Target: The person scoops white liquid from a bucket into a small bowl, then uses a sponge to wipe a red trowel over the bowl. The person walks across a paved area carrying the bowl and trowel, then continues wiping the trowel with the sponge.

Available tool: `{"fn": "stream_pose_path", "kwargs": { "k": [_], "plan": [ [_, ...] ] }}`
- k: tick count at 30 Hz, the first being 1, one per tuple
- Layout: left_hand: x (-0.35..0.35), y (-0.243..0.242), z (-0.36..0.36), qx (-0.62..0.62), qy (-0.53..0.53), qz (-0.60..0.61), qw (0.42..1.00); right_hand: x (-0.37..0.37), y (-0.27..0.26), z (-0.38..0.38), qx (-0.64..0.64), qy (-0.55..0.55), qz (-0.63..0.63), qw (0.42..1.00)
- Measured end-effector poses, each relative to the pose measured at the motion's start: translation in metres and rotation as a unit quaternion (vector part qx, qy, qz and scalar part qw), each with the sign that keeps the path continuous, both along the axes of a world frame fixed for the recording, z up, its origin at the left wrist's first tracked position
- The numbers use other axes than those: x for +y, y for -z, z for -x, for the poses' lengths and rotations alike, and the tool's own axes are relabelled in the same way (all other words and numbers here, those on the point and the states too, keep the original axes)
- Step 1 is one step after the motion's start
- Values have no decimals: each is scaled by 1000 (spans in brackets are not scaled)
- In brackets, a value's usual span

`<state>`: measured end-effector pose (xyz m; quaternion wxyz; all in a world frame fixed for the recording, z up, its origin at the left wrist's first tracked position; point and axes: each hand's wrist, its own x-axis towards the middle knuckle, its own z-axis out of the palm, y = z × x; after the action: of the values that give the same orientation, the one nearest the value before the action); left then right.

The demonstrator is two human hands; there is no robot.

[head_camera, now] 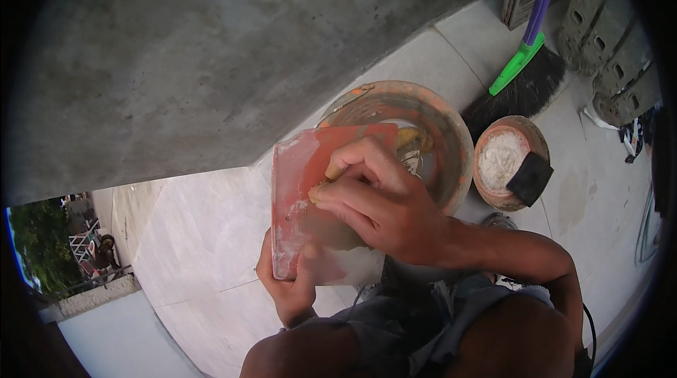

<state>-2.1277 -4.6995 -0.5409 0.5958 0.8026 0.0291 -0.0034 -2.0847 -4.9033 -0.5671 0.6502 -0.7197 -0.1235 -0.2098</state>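
Note:
A flat red rectangular board point(296, 166), smeared with grey and whitish residue, is held over the person's lap. My left hand point(296, 277) grips its lower left corner, thumb on top. Over the board's middle, my right hand point(386, 198) has its fingers bent, with thumb and fingertips close together and tan stuff on the tips; whether a small piece is pinched there I cannot tell. Behind the board stands a large dirty orange bucket point(449, 140), partly covered by it, with a yellowish item point(410, 137) and other things inside.
Right of the bucket, a small tub point(500, 161) holds whitish powder or paste, with a black flat piece point(530, 178) across its rim. A broom point(521, 71) with a green head and purple handle rests behind. Metal planks point(613, 34) stand at the right. A grey wall point(185, 60) rises at upper left.

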Motion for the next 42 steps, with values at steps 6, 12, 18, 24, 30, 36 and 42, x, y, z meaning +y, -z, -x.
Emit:
{"fn": "stream_pose_path", "kwargs": {
  "k": [6, 12, 18, 24, 30, 36, 42],
  "plan": [
    [0, -1, -6, -3, -34, 32, 999, -17, 13, 11, 68, 54, 63, 994],
    [-5, -6, -7, 3, -48, 44, 998, -30, 26, -3, 79, 85, 56, 992],
    [-10, -1, -10, -12, -59, 57, 997, -19, 14, 18, 119, 20, 41, 992],
    [-10, 2, -10, -36, -64, 87, 994, -37, 32, -7, 147, 103, 49, 983],
    [-8, 1, -13, -39, -74, 89, 992, -39, 19, 6, 125, 71, 67, 987],
    [-14, 6, -17, -48, -68, 80, 993, -23, 4, 23, 67, 68, 52, 994],
    [-19, 15, -18, -48, -80, 82, 992, -9, 21, 35, 223, 50, -61, 972]
  ]
}}
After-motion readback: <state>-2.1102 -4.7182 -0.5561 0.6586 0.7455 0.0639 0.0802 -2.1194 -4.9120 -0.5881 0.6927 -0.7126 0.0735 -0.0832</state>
